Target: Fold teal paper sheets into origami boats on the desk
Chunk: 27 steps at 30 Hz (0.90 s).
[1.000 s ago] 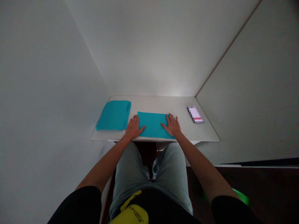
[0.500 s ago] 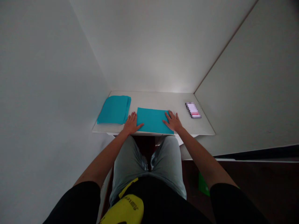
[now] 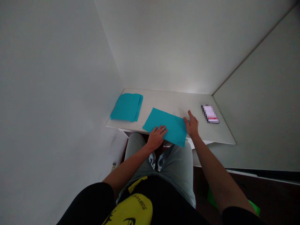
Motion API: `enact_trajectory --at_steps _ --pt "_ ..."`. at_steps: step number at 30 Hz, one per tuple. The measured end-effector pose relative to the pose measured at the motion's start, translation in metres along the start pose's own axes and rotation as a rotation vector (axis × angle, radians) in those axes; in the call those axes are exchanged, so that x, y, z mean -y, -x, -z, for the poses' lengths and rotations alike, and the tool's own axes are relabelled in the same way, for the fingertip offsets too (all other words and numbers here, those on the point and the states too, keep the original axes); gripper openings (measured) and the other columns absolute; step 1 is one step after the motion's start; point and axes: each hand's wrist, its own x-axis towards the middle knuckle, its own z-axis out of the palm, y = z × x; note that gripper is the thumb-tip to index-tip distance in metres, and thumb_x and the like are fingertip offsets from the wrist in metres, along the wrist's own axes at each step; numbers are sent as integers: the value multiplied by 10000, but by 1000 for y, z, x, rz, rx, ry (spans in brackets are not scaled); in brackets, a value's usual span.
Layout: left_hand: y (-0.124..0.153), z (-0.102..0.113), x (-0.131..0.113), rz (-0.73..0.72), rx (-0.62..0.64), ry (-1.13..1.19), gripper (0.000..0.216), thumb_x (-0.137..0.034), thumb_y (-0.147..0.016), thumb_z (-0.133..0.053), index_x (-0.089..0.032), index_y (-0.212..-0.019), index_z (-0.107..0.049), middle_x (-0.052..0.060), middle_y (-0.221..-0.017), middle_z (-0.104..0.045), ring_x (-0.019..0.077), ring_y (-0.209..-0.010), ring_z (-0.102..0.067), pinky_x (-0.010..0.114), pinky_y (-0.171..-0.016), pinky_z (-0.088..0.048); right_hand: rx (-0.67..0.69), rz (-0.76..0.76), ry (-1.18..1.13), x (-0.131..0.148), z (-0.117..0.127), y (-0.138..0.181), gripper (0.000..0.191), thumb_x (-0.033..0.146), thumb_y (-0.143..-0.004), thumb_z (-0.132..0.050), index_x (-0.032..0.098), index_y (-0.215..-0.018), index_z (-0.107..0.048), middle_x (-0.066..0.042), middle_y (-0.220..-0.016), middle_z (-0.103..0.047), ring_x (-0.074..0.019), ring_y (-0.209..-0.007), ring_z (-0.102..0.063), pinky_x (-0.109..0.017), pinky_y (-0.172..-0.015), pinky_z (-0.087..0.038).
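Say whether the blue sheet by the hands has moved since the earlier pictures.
Yes. Against the white table, the blue sheet has turned clockwise, its near right corner now jutting past the table's front edge.

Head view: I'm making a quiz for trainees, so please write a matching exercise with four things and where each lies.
1. Blue sheet
2. Blue pile
3. Phone
4. Left hand

A. Near the table's right end
B. Partly over the sheet
C. Askew, one corner past the front edge
D. Near the left end

Pairs: 1-C; 2-D; 3-A; 4-B
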Motion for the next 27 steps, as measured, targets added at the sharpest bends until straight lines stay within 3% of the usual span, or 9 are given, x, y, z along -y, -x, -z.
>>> enact_trajectory --at_steps 2,4,9,12,15,19,22,25,27 --pt "5 23 13 24 86 94 505 -159 -1028 -491 -233 -1486 -690 65 -1581 -664 239 -1486 -609 433 -1282 -446 -59 -29 -75 -6 -2 -2 766 608 -1108 -260 133 -1697 -383 -227 -1693 -517 -330 -1551 -537 -609 -1296 -350" --pt "7 61 36 107 106 191 440 -205 -1024 -526 -262 -1399 -749 53 -1408 -778 264 -1285 -740 411 -1131 -566 -88 -53 -108 -8 -3 -4 793 634 -1102 -254 113 -1684 -391 -247 -1642 -569 -342 -1497 -591 -609 -1263 -393" --pt "6 172 132 347 -130 396 421 -522 -1072 -532 -206 -1158 -797 54 -1121 -839 276 -1053 -777 383 -994 -597 -61 -50 -74 -2 -4 -5 820 688 -1079 -308 119 -1654 -440 -250 -1544 -658 -366 -1426 -640 -620 -1227 -412" --pt "2 207 196 514 -178 305 499 -592 -1030 -605 -159 -1203 -784 101 -1212 -819 306 -1133 -747 400 -1033 -572 -27 -60 -71 1 -3 -5 816 690 -1069 -330 125 -1644 -457 -236 -1515 -685 -384 -1394 -660 -645 -1206 -412" --pt "-6 207 243 670 -148 99 507 -545 -1040 -614 -139 -1308 -753 158 -1374 -766 344 -1277 -701 423 -1104 -533 -10 -50 -50 0 -3 -4 778 665 -1068 -355 143 -1632 -474 -223 -1481 -711 -381 -1358 -681 -639 -1184 -430" --pt "-16 185 273 818 -13 -52 542 -547 -1042 -624 -174 -1432 -679 183 -1446 -721 372 -1348 -666 432 -1101 -541 -29 -23 -26 -5 -4 -4 710 630 -1074 -378 174 -1606 -498 -196 -1435 -742 -363 -1329 -692 -607 -1173 -455" --pt "-21 169 276 864 -66 -163 607 -428 -1046 -629 -125 -1565 -541 250 -1521 -642 412 -1386 -629 496 -1132 -519 -31 -15 -8 -9 -4 -3 690 632 -1080 -372 185 -1588 -510 -184 -1402 -760 -367 -1296 -705 -606 -1150 -479" --pt "-29 149 264 737 -197 -252 696 -367 -1065 -554 -65 -1668 -384 281 -1684 -470 428 -1551 -468 549 -1274 -379 -26 -1 4 -12 -4 -3 680 632 -1082 -377 192 -1582 -514 -178 -1391 -765 -368 -1278 -711 -597 -1128 -502" --pt "-36 130 252 639 -205 -223 718 -458 -1090 -488 -67 -1682 -380 255 -1740 -408 415 -1639 -346 545 -1347 -267 -22 9 11 -13 -4 -3 678 632 -1082 -380 194 -1582 -514 -175 -1391 -765 -368 -1274 -711 -595 -1124 -506"
